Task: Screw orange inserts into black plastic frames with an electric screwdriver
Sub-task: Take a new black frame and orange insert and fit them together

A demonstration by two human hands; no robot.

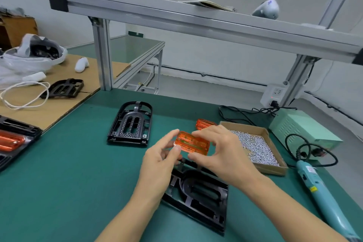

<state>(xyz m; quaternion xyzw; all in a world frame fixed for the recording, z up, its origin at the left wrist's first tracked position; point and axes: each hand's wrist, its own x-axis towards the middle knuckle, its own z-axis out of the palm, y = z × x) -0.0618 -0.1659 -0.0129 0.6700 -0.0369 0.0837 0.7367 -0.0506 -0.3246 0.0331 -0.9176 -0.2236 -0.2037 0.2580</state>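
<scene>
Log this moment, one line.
step: positioning insert | left hand + right hand: pinch orange insert above near black frame | screwdriver: idle on mat | screws: none driven

green power box (302, 129), white bag (23, 61)

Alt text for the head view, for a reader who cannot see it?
Both hands, left hand and right hand, pinch an orange insert above a black frame on a green table; screw box and electric screwdriver lie right.
</scene>
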